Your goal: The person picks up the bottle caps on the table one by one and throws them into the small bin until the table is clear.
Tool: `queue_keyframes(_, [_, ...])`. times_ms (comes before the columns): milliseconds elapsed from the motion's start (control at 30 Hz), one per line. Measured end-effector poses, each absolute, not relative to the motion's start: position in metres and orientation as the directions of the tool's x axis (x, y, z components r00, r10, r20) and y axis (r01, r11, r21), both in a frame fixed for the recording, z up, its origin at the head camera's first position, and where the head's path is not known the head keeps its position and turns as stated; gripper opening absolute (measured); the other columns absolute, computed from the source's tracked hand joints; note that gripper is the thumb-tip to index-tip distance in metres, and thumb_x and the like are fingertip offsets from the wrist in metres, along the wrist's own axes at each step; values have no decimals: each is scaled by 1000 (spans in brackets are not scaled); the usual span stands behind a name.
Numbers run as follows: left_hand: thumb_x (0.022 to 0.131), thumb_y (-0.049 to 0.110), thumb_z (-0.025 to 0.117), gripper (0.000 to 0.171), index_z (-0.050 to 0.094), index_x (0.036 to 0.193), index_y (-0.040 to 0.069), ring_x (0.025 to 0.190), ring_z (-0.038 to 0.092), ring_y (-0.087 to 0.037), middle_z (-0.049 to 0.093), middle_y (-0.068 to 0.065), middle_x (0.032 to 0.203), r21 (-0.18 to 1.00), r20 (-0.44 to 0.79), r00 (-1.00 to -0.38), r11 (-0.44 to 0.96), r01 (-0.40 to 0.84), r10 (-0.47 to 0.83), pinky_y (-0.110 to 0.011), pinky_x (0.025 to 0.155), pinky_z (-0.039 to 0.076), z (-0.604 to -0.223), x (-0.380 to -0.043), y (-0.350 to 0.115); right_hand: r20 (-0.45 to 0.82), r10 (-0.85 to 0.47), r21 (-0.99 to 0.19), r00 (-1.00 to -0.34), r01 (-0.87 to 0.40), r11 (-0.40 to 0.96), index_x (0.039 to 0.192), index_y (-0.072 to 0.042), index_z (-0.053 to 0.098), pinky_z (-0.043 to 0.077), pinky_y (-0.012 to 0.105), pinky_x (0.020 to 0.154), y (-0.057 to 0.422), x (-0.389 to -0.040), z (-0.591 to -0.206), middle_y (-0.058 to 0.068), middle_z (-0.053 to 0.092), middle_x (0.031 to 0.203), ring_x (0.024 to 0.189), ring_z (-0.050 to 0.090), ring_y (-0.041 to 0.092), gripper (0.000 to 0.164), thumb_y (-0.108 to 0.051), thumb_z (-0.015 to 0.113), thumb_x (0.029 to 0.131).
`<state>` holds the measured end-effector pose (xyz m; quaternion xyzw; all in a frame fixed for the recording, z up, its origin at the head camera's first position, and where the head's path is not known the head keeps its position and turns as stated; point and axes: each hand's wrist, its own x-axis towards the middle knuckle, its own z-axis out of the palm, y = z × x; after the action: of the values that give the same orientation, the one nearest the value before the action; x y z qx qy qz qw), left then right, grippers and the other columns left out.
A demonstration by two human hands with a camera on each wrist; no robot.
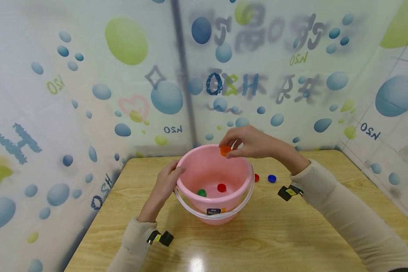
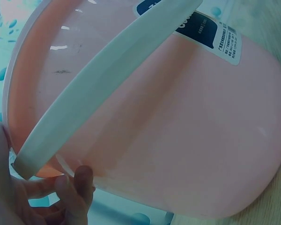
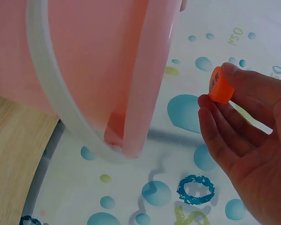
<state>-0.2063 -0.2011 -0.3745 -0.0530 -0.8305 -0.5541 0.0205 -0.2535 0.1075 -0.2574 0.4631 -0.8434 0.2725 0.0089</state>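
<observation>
A pink bucket stands on the table, slightly tilted toward the camera, its white handle hanging down at the front. My left hand grips the rim at the left, thumb over the edge; in the left wrist view its fingers lie against the outer wall under the handle's end. Above the bucket's opening, my right hand pinches an orange bottle cap between thumb and fingertips. Inside, on the bucket's floor, lie a red cap and a green cap.
On the wooden table, right of the bucket, lie a blue cap and another red cap, partly hidden by the bucket. A patterned curtain with blue and green drops encloses the table at the back and sides.
</observation>
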Motion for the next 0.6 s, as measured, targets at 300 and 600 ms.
queue_keyframes(300, [103,42,52,43,63,137,18,66,63,-15,69,-18,115,917,91,-994,385,107,59,-29,55,54,-375,-207,-202,259,-787,-419,-560,-799,431,118,-8,75,63,31,82,93,-253,-256,4,75,110,98,72,17,31,-16,80,89])
queue_keyframes(600, [102,39,52,40,65,135,20,65,64,-16,70,-17,109,917,88,-995,385,99,48,-30,53,54,-375,-209,-202,250,-796,-421,-552,-802,424,119,-8,75,63,31,81,86,-253,-257,3,75,110,98,71,18,30,-15,79,90])
